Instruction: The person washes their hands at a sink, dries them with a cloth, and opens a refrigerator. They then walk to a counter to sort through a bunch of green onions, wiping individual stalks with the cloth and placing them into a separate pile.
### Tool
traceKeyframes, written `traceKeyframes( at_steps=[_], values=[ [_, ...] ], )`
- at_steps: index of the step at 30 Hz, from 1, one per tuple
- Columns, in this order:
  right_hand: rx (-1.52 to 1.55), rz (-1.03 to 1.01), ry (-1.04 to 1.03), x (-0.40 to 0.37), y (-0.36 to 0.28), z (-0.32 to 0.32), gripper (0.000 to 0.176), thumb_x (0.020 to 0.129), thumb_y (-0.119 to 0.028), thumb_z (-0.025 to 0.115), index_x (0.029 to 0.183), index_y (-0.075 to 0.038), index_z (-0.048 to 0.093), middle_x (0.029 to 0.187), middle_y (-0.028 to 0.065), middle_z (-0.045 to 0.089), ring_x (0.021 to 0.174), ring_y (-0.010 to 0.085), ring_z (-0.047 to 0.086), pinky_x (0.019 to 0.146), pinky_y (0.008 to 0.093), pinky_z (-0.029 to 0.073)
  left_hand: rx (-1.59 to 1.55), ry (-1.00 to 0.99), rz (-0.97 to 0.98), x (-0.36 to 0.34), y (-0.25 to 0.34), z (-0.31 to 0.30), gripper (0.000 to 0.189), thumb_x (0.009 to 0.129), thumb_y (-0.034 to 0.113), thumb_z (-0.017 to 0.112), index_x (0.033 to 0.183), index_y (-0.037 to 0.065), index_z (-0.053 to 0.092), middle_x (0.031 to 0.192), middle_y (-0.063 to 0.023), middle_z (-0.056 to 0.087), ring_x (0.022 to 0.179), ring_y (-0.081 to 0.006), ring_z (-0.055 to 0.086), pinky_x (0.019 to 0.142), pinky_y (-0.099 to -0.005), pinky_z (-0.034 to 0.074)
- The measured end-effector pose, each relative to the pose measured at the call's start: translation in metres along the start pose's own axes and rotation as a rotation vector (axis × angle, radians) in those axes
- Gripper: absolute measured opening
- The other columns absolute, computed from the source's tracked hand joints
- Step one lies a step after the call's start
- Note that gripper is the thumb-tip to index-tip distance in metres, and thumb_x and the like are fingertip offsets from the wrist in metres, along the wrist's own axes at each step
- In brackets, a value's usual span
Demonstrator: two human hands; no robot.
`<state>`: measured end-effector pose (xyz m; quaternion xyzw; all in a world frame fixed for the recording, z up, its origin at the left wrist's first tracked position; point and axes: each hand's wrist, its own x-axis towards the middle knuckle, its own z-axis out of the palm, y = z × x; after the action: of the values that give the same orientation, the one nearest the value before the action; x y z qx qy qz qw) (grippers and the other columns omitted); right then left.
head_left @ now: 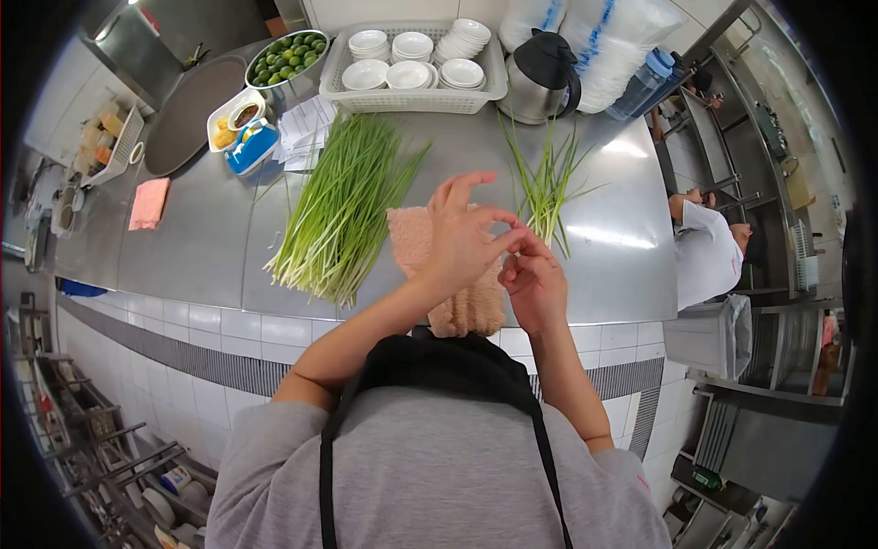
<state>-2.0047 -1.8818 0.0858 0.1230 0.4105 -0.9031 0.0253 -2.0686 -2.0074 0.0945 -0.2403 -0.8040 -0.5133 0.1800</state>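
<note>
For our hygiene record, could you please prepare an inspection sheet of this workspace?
Surface: steel table, light reflections at right.
Work items: large bunch of green stalks, smaller bunch to its right, pink towel between.
Clutter: bowl of green fruit, basket of white dishes, steel jug, toward the far side.
Hands: left hand and right hand near the towel, fingers close together; contact and hold unclear.
Cables: nothing seen.
Surroundings: another person in white and a lined bin at right.
</note>
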Motion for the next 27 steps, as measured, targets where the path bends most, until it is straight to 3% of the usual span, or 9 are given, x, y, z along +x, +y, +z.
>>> traceKeyframes(
  at_steps=[6,8,12,14,15,17,20,22,27],
  values=[
    [0.01,0.031,-0.033,-0.001,0.01,-0.001,0.042,0.076,-0.004,0.044,0.117,0.0,0.048,0.087,0.0011,0.049,0.063,0.0109,0.045,0.058,0.0238,0.038,0.078,0.003,0.067,-0.004,-0.014,-0.005,0.007,0.069,0.018,0.067,0.072,0.012,0.066,0.109,-0.0054,0.051,0.107,-0.0286,0.039,0.09,-0.0411,0.027],
    [-0.082,-0.031,0.008,0.001,0.01,-0.007,0.034,0.08,-0.005,0.046,0.114,0.001,0.051,0.083,0.0011,0.05,0.061,0.0103,0.046,0.055,0.0229,0.038,0.038,-0.021,-0.013,-0.004,-0.018,-0.02,0.007,0.07,0.017,0.065,0.074,0.011,0.064,0.111,-0.0062,0.05,0.108,-0.0276,0.039,0.09,-0.0398,0.027],
    [-0.684,-0.329,0.286,0.039,-0.021,-0.06,0.02,0.082,-0.013,0.057,0.097,-0.001,0.061,0.072,-0.0012,0.054,0.055,0.0054,0.041,0.05,0.0197,0.034,0.146,0.019,-0.102,-0.005,-0.048,-0.059,0.006,0.074,0.016,0.063,0.077,0.01,0.063,0.107,-0.0079,0.053,0.103,-0.0251,0.045,0.086,-0.0374,0.034],
    [-1.138,-0.581,0.432,0.072,-0.044,-0.112,0.014,0.079,-0.015,0.062,0.085,-0.003,0.065,0.072,-0.0011,0.057,0.056,0.0056,0.044,0.051,0.0212,0.037,-0.229,-0.05,-0.359,-0.003,-0.054,-0.066,0.008,0.079,0.011,0.06,0.082,0.003,0.061,0.099,-0.0066,0.057,0.083,-0.0143,0.053,0.074,-0.0259,0.041],
    [-1.297,-0.745,0.435,0.084,-0.06,-0.125,0.011,0.077,-0.014,0.063,0.083,-0.004,0.065,0.073,0.0013,0.059,0.056,0.0081,0.047,0.053,0.0228,0.039,-0.232,-0.05,-0.358,-0.004,-0.053,-0.064,0.008,0.079,0.011,0.06,0.082,0.003,0.061,0.099,-0.0066,0.057,0.083,-0.0143,0.053,0.074,-0.0259,0.041],
    [-1.398,-0.778,0.442,0.105,-0.089,-0.147,0.01,0.075,-0.012,0.064,0.082,-0.006,0.066,0.077,0.0049,0.061,0.057,0.0115,0.051,0.054,0.0244,0.042,-0.751,-0.164,-0.645,-0.005,-0.048,-0.054,0.012,0.083,0.012,0.058,0.082,0.001,0.059,0.087,-0.005,0.06,0.076,-0.0085,0.056,0.068,-0.0218,0.044],
    [-1.616,-0.719,0.311,0.135,-0.113,-0.172,0.01,0.073,-0.011,0.064,0.082,-0.007,0.066,0.08,0.0064,0.06,0.062,0.0173,0.055,0.058,0.0271,0.045,-0.888,-0.266,-0.826,-0.005,-0.029,-0.043,0.01,0.082,0.009,0.059,0.083,0.0,0.058,0.08,-0.0051,0.062,0.075,-0.0094,0.058,0.067,-0.0221,0.046],
    [-1.924,-0.762,0.14,0.148,-0.12,-0.177,0.013,0.07,-0.01,0.065,0.083,-0.008,0.066,0.082,0.0067,0.06,0.073,0.0225,0.056,0.066,0.0298,0.046,-0.864,-0.295,-0.782,-0.009,-0.027,-0.038,0.011,0.081,0.01,0.059,0.084,-0.001,0.058,0.078,-0.0051,0.062,0.074,-0.01,0.059,0.065,-0.0218,0.047],
    [-2.046,-0.641,-0.171,0.171,-0.134,-0.175,0.012,0.071,-0.015,0.061,0.082,-0.011,0.066,0.085,0.0033,0.059,0.083,0.0232,0.052,0.073,0.0327,0.046,-0.724,-0.277,-0.683,-0.005,-0.023,-0.023,0.012,0.08,0.008,0.061,0.085,-0.003,0.059,0.076,-0.0049,0.062,0.07,-0.0103,0.059,0.061,-0.0214,0.047]
  ],
)
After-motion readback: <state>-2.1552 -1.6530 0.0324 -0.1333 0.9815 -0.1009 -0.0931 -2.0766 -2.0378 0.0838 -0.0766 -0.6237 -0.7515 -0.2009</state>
